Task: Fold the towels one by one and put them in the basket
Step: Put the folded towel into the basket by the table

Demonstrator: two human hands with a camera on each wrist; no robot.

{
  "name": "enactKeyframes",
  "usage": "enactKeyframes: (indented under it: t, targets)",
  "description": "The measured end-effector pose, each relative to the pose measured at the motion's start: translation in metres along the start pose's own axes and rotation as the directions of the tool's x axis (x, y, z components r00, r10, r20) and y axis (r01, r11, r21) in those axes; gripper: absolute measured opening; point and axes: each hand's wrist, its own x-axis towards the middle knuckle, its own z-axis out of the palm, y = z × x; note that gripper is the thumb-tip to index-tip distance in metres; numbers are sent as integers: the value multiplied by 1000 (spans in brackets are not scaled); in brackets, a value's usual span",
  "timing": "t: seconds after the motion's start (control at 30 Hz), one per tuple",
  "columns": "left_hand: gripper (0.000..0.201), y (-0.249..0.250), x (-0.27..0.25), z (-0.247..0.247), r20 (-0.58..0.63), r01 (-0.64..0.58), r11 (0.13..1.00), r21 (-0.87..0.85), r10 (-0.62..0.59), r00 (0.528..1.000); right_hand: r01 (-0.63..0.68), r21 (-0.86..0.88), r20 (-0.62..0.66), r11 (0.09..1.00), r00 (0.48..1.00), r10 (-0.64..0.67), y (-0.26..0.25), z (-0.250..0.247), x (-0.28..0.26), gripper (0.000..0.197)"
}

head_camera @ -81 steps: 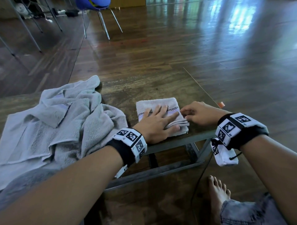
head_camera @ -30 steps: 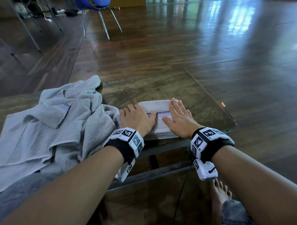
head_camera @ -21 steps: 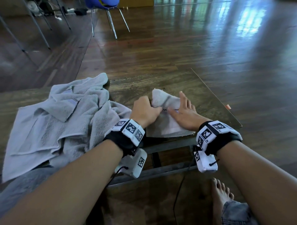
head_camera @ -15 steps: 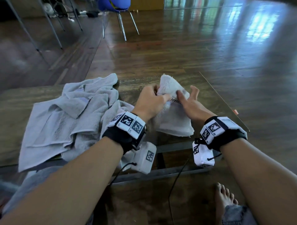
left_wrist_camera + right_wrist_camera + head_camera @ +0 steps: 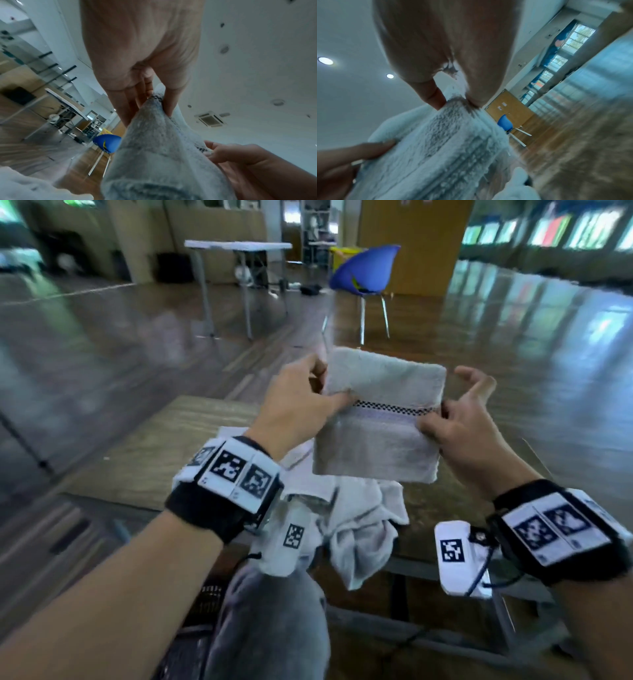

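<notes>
Low wooden table (image 5: pixel 161 446), heap of unfolded grey towels (image 5: pixel 359 525) on its near edge, folded towel (image 5: pixel 380 426) held in air above heap, left hand (image 5: pixel 294 405) pinching its left edge, right hand (image 5: pixel 459 422) pinching its right edge, basket not identifiable.

Head cam: above, facing forward and down over tabletop (image 5: pixel 144 460) into the room. Wrist cams: very near the fingers (image 5: pixel 169 102), tilted up toward the ceiling. All three share the towel (image 5: pixel 380 419) and blue chair (image 5: pixel 363 273).
</notes>
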Motion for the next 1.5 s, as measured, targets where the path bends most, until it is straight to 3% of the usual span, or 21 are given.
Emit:
enactKeyframes:
  t: [0.17,0.27,0.37,0.47,0.53,0.63,0.7,0.83,0.9,1.07,1.2,1.3,1.43,1.5]
  targets:
    - [37,-42,-50,-103,-181,171,953,-249,-219,959,35,-8,165,999,986,-33,-74,98,0,64]
    - [21,-89,-101,-149,-269,277,896,-347,-378,886,27,-126,330,992,944,16,-93,176,-1,67]
    - [22,-148,-158,-176,-305,385,760,-524,-589,748,56,-279,507,959,856,98,-87,262,-12,67]
    - [31,-212,-214,-181,-365,476,657,-584,-737,570,179,-452,633,874,755,173,-55,345,-40,60]
    - [31,-248,-249,-169,-355,536,576,-617,-812,464,248,-546,686,800,681,257,-21,390,-63,54]
    - [43,-289,-294,-139,-368,635,498,-590,-867,337,240,-657,688,714,578,439,45,433,-99,43]
    - [43,-312,-314,-117,-345,698,434,-570,-897,276,209,-711,647,671,569,508,86,445,-122,39]
    - [12,-350,-322,-79,-15,766,155,-624,-982,186,263,-784,595,563,578,558,151,447,-150,38]
    - [13,-369,-319,-67,58,767,61,-639,-990,127,288,-797,587,531,577,568,175,448,-156,37]
    - [16,-415,-310,-58,108,756,-75,-650,-994,-6,238,-747,639,621,514,572,214,459,-155,44]
    - [21,-441,-309,-59,250,778,-217,-590,-965,-79,233,-696,676,679,533,509,235,457,-154,53]
    - [17,-453,-314,-56,239,769,-243,-591,-963,-120,170,-744,627,646,513,587,251,442,-161,50]
    - [14,-455,-317,-50,173,767,-195,-611,-979,-111,82,-828,542,554,368,756,265,431,-168,46]
    - [9,-454,-316,-48,137,773,-165,-613,-985,-102,57,-830,540,554,328,775,266,432,-171,43]
